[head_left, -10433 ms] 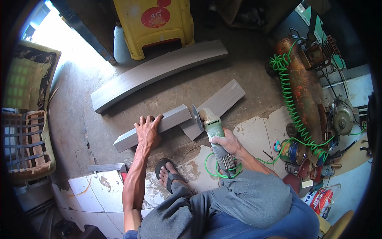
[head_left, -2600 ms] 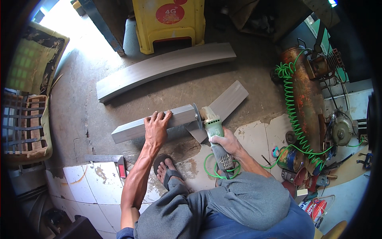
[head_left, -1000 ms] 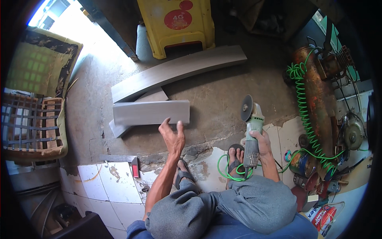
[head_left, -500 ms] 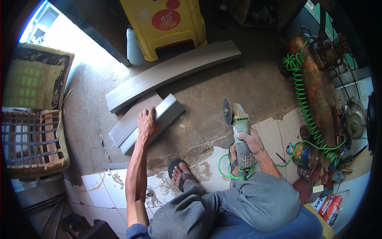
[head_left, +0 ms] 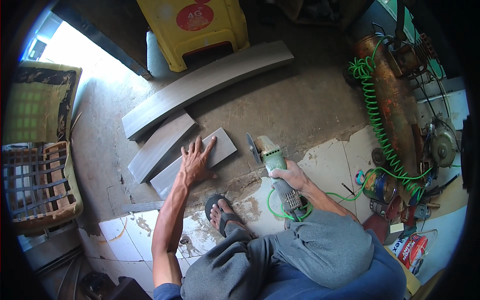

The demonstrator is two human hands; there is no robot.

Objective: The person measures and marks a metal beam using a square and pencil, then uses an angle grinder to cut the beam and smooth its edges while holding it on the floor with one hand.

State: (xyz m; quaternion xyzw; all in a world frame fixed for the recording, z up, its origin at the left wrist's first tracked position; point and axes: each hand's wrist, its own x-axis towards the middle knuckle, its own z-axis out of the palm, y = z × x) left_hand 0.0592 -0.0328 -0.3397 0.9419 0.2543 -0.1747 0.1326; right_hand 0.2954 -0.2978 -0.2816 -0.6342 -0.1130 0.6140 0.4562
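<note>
With its fingers spread, my left hand [head_left: 196, 161] lies on top of a short grey metal tube [head_left: 223, 145] on the floor. A second short metal tube [head_left: 161, 145] rests just beyond it, at an angle. Behind both is a much longer metal tube [head_left: 210, 80]. My right hand [head_left: 291, 176] grips the body of a green angle grinder [head_left: 275, 159]. The grinder's thin cutting disc [head_left: 253, 148] stands a little right of the nearest tube's end, apart from it. I cannot tell whether the disc is spinning.
A yellow plastic stool [head_left: 197, 30] stands behind the long tube. On the right are a rusty air tank [head_left: 392, 105], a coiled green hose [head_left: 375, 115] and cluttered tools. A worn chair frame [head_left: 42, 180] stands at the left. The green cord [head_left: 272, 207] loops by my foot.
The nearest tube has come apart from the one beside it, turned and moved right. My left hand has spread and shifted right with it. The grinder has moved left, closer to the tube's end.
</note>
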